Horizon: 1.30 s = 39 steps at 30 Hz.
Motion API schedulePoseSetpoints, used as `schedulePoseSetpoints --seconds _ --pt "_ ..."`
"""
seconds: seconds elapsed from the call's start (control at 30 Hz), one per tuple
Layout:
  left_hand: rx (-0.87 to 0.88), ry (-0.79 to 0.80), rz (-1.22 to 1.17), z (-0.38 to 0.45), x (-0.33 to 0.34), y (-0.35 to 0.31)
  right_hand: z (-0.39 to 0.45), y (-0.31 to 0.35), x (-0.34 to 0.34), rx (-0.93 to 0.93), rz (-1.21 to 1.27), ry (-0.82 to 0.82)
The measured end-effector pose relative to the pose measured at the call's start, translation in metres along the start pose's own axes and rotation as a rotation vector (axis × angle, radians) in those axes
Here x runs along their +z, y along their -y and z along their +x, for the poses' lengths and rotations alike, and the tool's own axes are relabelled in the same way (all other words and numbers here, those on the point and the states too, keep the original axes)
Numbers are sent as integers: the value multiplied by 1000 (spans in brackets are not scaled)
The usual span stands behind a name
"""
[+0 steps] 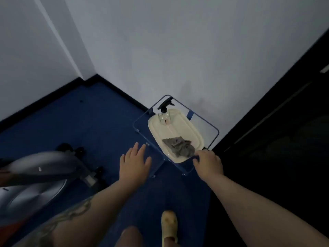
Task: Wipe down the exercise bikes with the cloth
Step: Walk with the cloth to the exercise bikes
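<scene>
Cloth (179, 146) lying crumpled on cream tray (178, 127): soft, light, best pinched at raised fold. Right hand (208, 162) fingers curling beside tray edge, contact unclear; left hand (134, 160) fingers spreading, holding nothing.

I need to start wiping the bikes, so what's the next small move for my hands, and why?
Probably close the right hand on the grey cloth. The cloth lies crumpled on the cream tray, just beyond that hand's fingertips at the tray's near corner. The left hand hovers open, holding nothing, and the exercise bike waits to the left.
</scene>
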State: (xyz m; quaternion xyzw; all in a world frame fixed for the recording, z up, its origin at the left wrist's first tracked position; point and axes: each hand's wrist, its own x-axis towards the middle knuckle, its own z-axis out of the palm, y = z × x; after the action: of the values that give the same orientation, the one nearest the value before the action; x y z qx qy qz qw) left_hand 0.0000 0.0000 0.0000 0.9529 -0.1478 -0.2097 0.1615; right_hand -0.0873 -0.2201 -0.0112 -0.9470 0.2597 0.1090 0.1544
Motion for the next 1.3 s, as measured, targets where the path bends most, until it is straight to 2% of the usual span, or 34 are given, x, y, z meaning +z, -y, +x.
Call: schedulePoseSetpoints --seconds 0.23,0.33,0.53,0.7,0.83,0.97,1.13,1.3 --pt "-121 4 -78 59 50 10 77 7 54 16 78 64" --pt "-126 48 -47 78 77 23 107 8 80 97 118 78" --pt "-166 104 -22 77 108 53 139 -2 115 280 45 87" --pt "-258 138 -8 64 104 69 133 5 108 276 170 -15" --pt "-304 103 -71 39 72 69 100 32 73 112 428 -92" --pt "-356 -8 -193 -8 25 79 55 79 33 -152 523 -101" --pt "-582 -240 -420 -97 -13 122 -3 153 20 -417 582 33" --pt "-874 -465 -643 -202 -15 168 -75 226 39 -770 478 198"
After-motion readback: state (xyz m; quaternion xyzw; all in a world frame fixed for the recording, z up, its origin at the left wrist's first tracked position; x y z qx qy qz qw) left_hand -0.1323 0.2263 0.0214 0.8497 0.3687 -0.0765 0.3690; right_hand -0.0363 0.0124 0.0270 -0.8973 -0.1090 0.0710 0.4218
